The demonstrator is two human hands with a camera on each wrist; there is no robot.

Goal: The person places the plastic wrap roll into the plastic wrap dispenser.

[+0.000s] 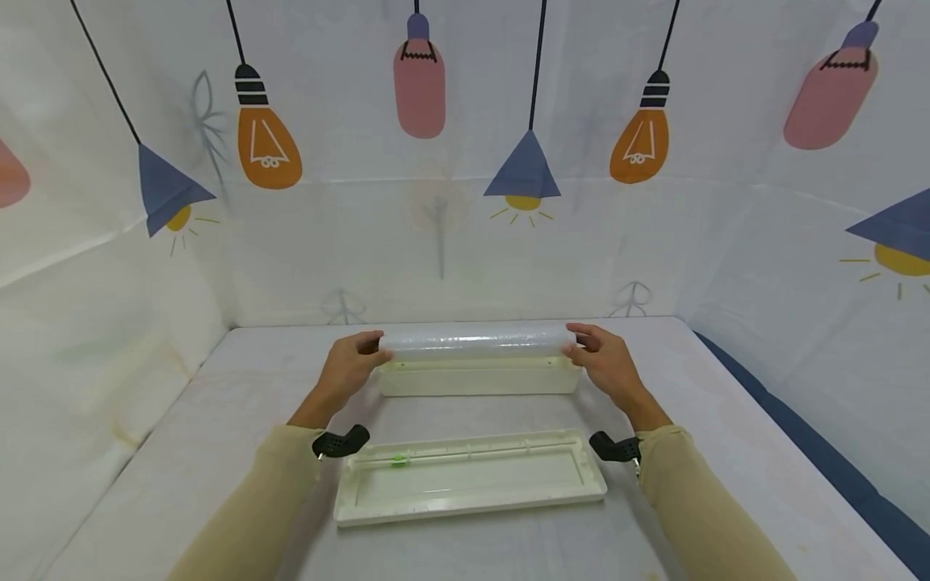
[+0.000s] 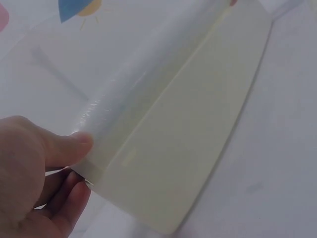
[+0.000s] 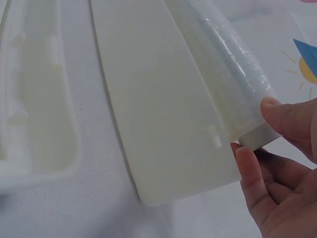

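Observation:
A roll of clear plastic wrap [image 1: 475,342] lies lengthwise just above the cream dispenser box [image 1: 479,382], partly over its open top. At the roll's left end my left hand [image 1: 350,367] grips it, the thumb in front on the film in the left wrist view. My right hand [image 1: 606,363] holds the other end, and in the right wrist view its thumb presses the roll's edge. Nearer to me lies the dispenser's long lid [image 1: 472,504], inner side up, with a rail and a small green slider [image 1: 400,461]. The box's inside is mostly hidden.
A white cloth covers the table [image 1: 254,379]. White curtains [image 1: 450,258] printed with lamps stand behind and at both sides. Black straps [image 1: 341,442] sit on both wrists. Blue fabric [image 1: 821,436] shows beyond the table's right edge.

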